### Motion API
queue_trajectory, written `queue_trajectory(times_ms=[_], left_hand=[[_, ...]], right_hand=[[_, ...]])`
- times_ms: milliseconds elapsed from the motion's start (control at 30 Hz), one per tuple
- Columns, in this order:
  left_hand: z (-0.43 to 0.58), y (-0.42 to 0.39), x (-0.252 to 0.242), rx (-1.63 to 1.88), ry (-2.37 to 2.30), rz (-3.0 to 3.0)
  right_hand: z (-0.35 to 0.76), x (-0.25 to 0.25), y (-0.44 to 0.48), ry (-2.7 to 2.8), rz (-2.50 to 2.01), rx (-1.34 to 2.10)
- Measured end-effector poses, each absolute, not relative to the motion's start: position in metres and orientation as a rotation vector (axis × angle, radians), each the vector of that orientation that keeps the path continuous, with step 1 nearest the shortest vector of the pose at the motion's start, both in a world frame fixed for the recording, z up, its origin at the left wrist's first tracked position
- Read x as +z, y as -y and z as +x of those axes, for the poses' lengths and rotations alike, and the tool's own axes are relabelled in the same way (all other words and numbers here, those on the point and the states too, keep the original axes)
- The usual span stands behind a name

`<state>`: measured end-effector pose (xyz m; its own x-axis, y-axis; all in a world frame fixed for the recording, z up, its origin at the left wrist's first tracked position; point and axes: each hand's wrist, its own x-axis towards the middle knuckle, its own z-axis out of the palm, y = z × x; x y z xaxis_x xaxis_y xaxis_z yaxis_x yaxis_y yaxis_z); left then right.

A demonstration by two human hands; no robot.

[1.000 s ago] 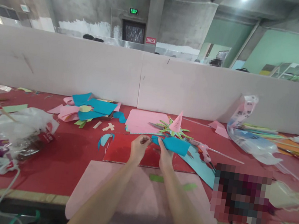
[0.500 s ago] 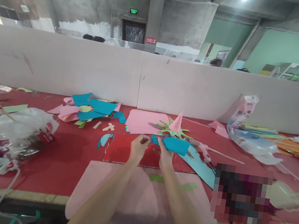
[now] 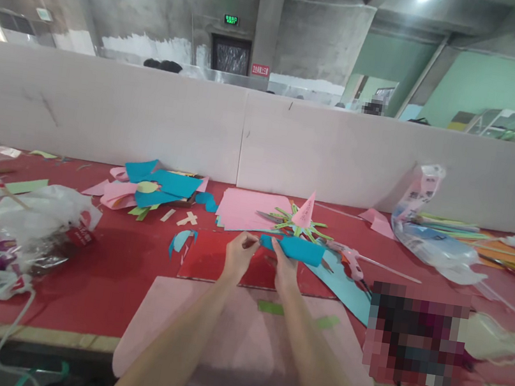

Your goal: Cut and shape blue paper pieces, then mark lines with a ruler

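At the center of the workbench, above the far part of a glossy red board (image 3: 213, 257), a blue paper piece (image 3: 305, 250) is supported off the surface between the two hands. Its long axis runs left to right, with the right end slightly nearer. The right hand (image 3: 286, 269) is the nearer of the two to its main body: the grip sits left of the paper's middle, so the broad portion extends to the right of the fingers and a short, narrow end projects to the left, toward the left hand (image 3: 239, 255).

Grip state, right hand: holding the blue paper piece, thumb on the side toward the wearer. Grip state, left hand: thumb and fingers brought together in a narrow pinch just beside the paper's left end. Whether this pinch contains the end, or some smaller item, cannot be determined.

Paper condition: matte, evenly colored, and apparently curved or folded over along its length; the exact form behind the fingers is hidden. The right end is broad.

Adjacent items: a pink paper cone (image 3: 303, 215) stands just beyond the paper; a pink glue gun (image 3: 353, 265) lies to the right; a light blue sheet (image 3: 349, 295) extends toward the near right.
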<state>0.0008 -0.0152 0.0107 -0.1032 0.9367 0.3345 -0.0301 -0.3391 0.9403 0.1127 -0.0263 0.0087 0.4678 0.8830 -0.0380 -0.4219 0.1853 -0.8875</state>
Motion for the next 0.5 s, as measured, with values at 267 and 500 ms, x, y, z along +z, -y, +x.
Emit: queue_trajectory(times_ms=[267, 500], left_hand=[[0.001, 0.017, 0.014, 1.551, -1.052, 1.356], [0.003, 0.011, 0.008, 1.532, -0.93, 1.263]], right_hand=[[0.113, 0.014, 0.03, 0.656, -1.056, 1.002], [0.116, 0.003, 0.024, 0.684, -0.998, 0.859]])
